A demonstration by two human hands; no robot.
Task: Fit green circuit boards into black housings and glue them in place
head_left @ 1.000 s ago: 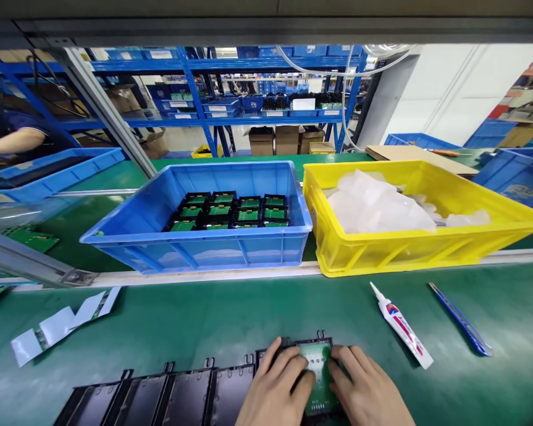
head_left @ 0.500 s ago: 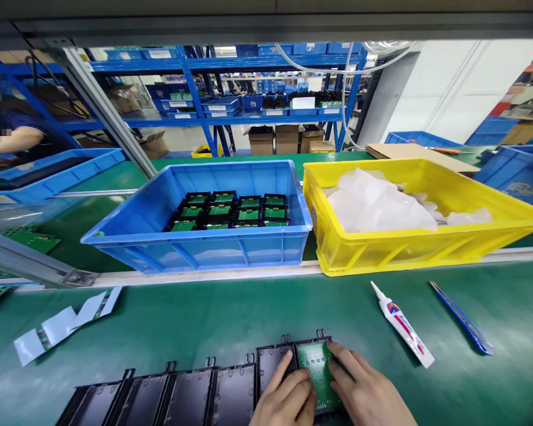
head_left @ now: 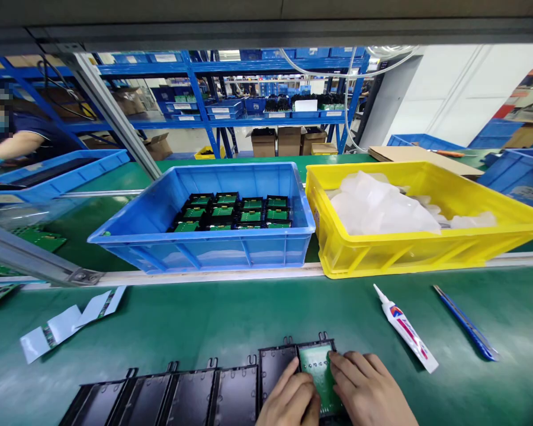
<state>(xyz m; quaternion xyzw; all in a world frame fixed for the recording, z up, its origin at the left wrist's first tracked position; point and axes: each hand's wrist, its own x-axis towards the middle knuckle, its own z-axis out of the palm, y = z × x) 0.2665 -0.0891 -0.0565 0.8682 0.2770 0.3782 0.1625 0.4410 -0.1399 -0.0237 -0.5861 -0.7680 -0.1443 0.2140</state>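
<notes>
A green circuit board [head_left: 316, 367] lies in the rightmost black plastic housing [head_left: 330, 342] at the bottom of the view. My left hand [head_left: 291, 399] bends its fingers against the board's left side, its index finger reaching over the neighbouring black housing [head_left: 273, 370]. From the other side my right hand [head_left: 368, 387] presses its fingertips onto the board's right edge. Both thumbs and the lower end of the board are hard to see. Several more black housings [head_left: 190, 396] stand in a row to the left, no boards visible in them.
Behind the work strip sit a blue bin [head_left: 204, 251] of housings with green boards and a yellow bin [head_left: 426, 251] with white translucent bags. A glue tube [head_left: 406, 328] and a blue utility knife [head_left: 466, 324] lie right; folded white strips [head_left: 64, 325] lie left. Another person [head_left: 22, 139] works back left.
The whole view has shifted slightly. Both hands stay at the same board, with only small finger movement. The co-worker's arm at the back left has moved a little.
</notes>
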